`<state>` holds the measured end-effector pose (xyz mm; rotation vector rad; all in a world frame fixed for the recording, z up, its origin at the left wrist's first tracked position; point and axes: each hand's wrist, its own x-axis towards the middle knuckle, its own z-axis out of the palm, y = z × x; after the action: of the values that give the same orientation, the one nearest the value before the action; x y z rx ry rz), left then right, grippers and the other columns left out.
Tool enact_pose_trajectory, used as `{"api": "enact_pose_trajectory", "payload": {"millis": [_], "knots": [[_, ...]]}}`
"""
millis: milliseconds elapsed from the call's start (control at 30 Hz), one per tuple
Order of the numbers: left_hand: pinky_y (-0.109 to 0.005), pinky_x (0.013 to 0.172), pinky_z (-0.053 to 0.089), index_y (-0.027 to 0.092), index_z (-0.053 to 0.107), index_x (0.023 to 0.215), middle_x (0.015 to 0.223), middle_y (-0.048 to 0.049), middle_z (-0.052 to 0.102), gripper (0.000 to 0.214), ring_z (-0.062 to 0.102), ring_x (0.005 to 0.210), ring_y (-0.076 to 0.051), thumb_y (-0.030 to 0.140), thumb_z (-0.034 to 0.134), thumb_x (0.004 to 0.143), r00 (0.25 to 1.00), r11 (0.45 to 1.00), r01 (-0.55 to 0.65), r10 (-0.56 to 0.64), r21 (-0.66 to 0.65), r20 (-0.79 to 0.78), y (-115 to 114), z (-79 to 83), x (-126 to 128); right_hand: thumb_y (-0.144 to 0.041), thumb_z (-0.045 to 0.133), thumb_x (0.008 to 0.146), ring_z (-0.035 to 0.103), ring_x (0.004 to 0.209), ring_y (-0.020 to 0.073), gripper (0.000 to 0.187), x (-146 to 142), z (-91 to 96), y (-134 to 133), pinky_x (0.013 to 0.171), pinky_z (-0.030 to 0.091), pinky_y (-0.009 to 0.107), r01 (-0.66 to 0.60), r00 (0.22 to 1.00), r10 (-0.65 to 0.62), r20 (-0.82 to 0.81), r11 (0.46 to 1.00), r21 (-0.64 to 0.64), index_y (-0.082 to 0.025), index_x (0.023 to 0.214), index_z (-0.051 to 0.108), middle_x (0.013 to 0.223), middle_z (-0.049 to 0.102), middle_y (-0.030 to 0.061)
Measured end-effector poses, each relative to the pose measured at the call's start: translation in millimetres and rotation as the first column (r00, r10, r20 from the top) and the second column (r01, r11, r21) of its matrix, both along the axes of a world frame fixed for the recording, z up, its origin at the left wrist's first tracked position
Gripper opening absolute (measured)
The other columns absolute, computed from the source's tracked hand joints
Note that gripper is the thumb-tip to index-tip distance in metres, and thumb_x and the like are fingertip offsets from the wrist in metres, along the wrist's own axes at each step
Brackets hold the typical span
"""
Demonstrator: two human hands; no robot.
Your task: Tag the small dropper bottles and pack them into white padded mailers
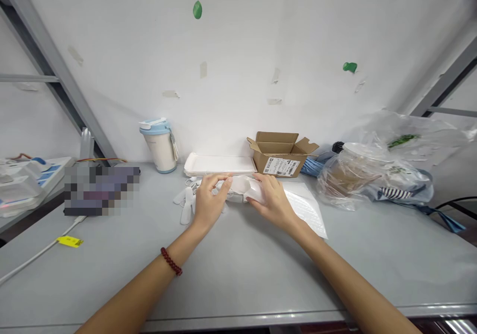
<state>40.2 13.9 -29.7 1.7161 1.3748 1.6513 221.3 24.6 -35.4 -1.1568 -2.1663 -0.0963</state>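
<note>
In the middle of the desk my right hand (274, 202) grips a small white box-like piece (255, 189), thumb below and fingers over the top. My left hand (213, 199) is bent with thumb and index finger drawn together at the left of that piece. What these fingers hold, if anything, is too small to tell. Beside and behind my left hand lie several flat white paddle-shaped pieces (186, 212) with thin white cords. A white padded sheet or mailer (306, 209) lies flat just right of my right hand.
A stack of white trays (223, 164) and an open cardboard box (278, 152) stand by the wall. At the left are a lidded cup (159, 147), a pixelated dark item (99, 192) and a white cable (35, 263). Clear plastic bags (346, 185) sit at the right.
</note>
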Motion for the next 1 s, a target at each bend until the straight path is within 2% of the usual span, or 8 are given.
{"api": "enact_pose_trajectory", "payload": {"millis": [100, 200, 367, 500, 567, 667, 867, 1000], "knots": [[-0.032, 0.082, 0.042, 0.023, 0.068, 0.09, 0.101, -0.002, 0.07, 0.022, 0.054, 0.102, -0.02, 0.032, 0.049, 0.087, 0.986, 0.999, 0.018, -0.01, 0.044, -0.167, -3.0, 0.0, 3.3, -0.025, 0.056, 0.077, 0.051, 0.101, 0.0272, 0.046, -0.2, -2.3, 1.2, 0.084, 0.04, 0.04, 0.012, 1.0, -0.012, 0.002, 1.0, -0.01, -0.018, 0.121, 0.043, 0.112, 0.058, 0.011], [-0.029, 0.073, 0.044, 0.021, 0.068, 0.09, 0.099, -0.0035, 0.069, 0.025, 0.057, 0.095, -0.019, 0.031, 0.046, 0.088, 0.98, 0.999, 0.035, -0.039, -0.023, -0.194, -4.3, 1.2, 6.0, -0.023, 0.055, 0.077, 0.051, 0.099, 0.027, 0.045, 1.2, -4.9, 3.6, 0.083, 0.04, 0.04, 0.023, 1.0, -0.023, 0.0, 1.0, -0.018, -0.018, 0.12, 0.045, 0.108, 0.059, 0.0108], [-0.029, 0.069, 0.047, 0.016, 0.067, 0.078, 0.083, -0.0054, 0.068, 0.024, 0.061, 0.08, -0.019, 0.034, 0.051, 0.082, 0.996, 0.976, 0.053, -0.069, -0.213, -0.064, 0.6, 7.7, -2.8, -0.024, 0.055, 0.078, 0.051, 0.1, 0.0266, 0.043, 3.5, -4.4, 4.9, 0.083, 0.04, 0.039, 0.024, 0.999, -0.023, -0.029, 0.999, 0.022, -0.017, 0.119, 0.046, 0.107, 0.059, 0.0111], [-0.03, 0.074, 0.05, 0.015, 0.068, 0.078, 0.081, -0.0055, 0.068, 0.025, 0.064, 0.079, -0.019, 0.039, 0.06, 0.075, 0.947, 0.845, 0.3, -0.209, -0.442, 0.245, 4.8, 13.0, -13.3, -0.027, 0.054, 0.081, 0.051, 0.101, 0.0269, 0.039, 2.5, -3.6, 2.8, 0.083, 0.041, 0.04, -0.018, 0.998, 0.024, -0.065, 0.995, 0.103, -0.019, 0.118, 0.047, 0.109, 0.058, 0.0116], [-0.03, 0.079, 0.05, 0.015, 0.067, 0.077, 0.084, -0.006, 0.068, 0.025, 0.064, 0.082, -0.018, 0.039, 0.067, 0.071, 0.891, 0.788, 0.41, -0.237, -0.459, 0.387, 5.1, 13.4, -15.1, -0.027, 0.055, 0.081, 0.051, 0.099, 0.0269, 0.038, 0.9, -4.5, 1.4, 0.082, 0.042, 0.04, -0.051, 0.996, 0.061, -0.067, 0.989, 0.139, -0.019, 0.118, 0.046, 0.108, 0.057, 0.0119], [-0.03, 0.082, 0.05, 0.016, 0.063, 0.078, 0.083, -0.0049, 0.068, 0.026, 0.064, 0.079, -0.016, 0.035, 0.075, 0.064, 0.834, 0.758, 0.468, -0.208, -0.454, 0.512, 3.7, 12.8, -14.0, -0.025, 0.055, 0.081, 0.051, 0.097, 0.0263, 0.039, -2.4, -6.1, -1.5, 0.079, 0.043, 0.04, -0.118, 0.99, 0.131, -0.059, 0.975, 0.189, -0.019, 0.119, 0.045, 0.107, 0.056, 0.0122], [-0.028, 0.077, 0.049, 0.015, 0.064, 0.083, 0.082, -0.0051, 0.068, 0.032, 0.063, 0.078, -0.016, 0.035, 0.077, 0.062, 0.792, 0.657, 0.585, -0.334, -0.476, 0.512, -1.0, 15.5, -9.6, -0.019, 0.055, 0.077, 0.049, 0.096, 0.0254, 0.045, -8.2, -3.3, -8.8, 0.078, 0.043, 0.04, -0.199, 0.975, 0.216, -0.052, 0.954, 0.226, -0.019, 0.121, 0.043, 0.107, 0.054, 0.012], [-0.025, 0.06, 0.043, 0.014, 0.064, 0.071, 0.066, -0.0001, 0.062, 0.028, 0.056, 0.062, -0.013, 0.032, 0.079, 0.055, 0.868, 0.694, 0.487, -0.317, -0.53, 0.383, -0.7, 12.3, -9.3, -0.02, 0.057, 0.072, 0.047, 0.101, 0.0269, 0.053, -10.9, -0.7, -13.7, 0.082, 0.042, 0.042, -0.23, 0.971, 0.237, -0.032, 0.961, 0.156, -0.019, 0.122, 0.041, 0.111, 0.051, 0.0127]]}}
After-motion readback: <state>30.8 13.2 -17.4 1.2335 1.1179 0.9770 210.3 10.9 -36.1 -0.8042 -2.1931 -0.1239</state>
